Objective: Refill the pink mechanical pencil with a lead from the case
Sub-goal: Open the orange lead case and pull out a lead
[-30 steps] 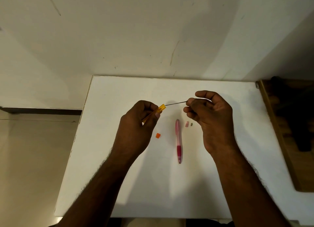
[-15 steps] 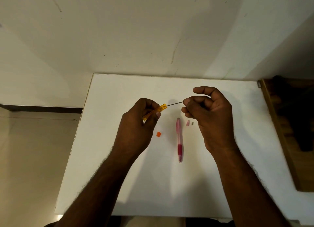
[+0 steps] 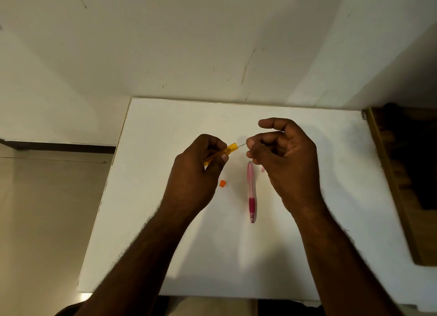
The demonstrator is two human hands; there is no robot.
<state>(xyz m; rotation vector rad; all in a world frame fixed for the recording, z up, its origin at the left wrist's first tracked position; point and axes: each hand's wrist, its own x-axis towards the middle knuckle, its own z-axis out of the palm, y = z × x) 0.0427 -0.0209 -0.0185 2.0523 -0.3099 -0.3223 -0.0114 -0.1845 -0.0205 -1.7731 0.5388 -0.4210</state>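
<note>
The left hand [image 3: 196, 171] is curled around a slim orange lead case [image 3: 221, 153], thumb and fingers clamped on its lower part, so that the case slants up and toward the right hand with its open end clear of the fingertips. From that open end a thin dark lead [image 3: 241, 145] sticks out, and its far end disappears between the pinched thumb and forefinger of the right hand [image 3: 283, 162]. The right hand's other fingers are loosely curled, with one finger raised above the pinch. Only a short stretch of lead shows between the case and the pinching fingertips.

Both hands are raised over a white table [image 3: 153, 221]. Just below the right hand's fingertips, and between the two hands, the pink mechanical pencil [image 3: 251, 192] lies flat on the table, its darker pink grip and its tip pointing back toward the person. A small orange cap [image 3: 222, 183] lies on the table just below the left hand's thumb, to the left of the pencil. A small pale pink piece [image 3: 262, 169] peeks out at the edge of the right hand, right of the pencil's upper end; what it is cannot be told.
</note>
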